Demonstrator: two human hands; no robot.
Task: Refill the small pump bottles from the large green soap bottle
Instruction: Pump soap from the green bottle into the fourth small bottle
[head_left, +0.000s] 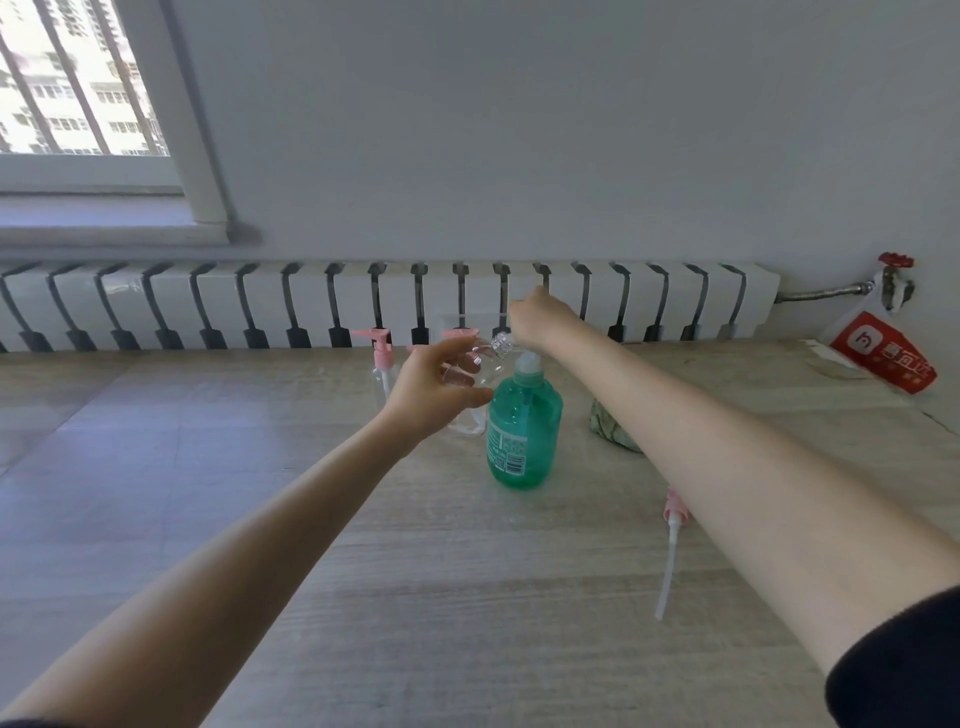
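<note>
Currently: green soap bottle (524, 431) upright on bench (363, 571), just right of left grip (431, 397). Left grip wrapped round uncapped small bottle (485, 364), long axis tilted, neck up-right toward right grip (537, 322) just beyond; that grip curled, contents unclear.

**Plastic up front, painted metal behind**

Here's the tabletop (467, 597) — pale wood-grain, matt, faintly streaked. The large green soap bottle (522, 431) is translucent plastic, glossy, with an opaque white cap. The clear small bottle (480, 364) is see-through plastic, its threaded neck ridged. The pink pump head (378, 340) looks like smooth plastic, and the loose pump (670, 540) trails a milky plastic tube. Behind, the radiator (260, 301) shows smooth white paint, the pipe (826, 292) dull bare metal. The green cloth (613, 426) looks soft and crumpled; the red bag (883, 358) shines — thin plastic film.
</note>
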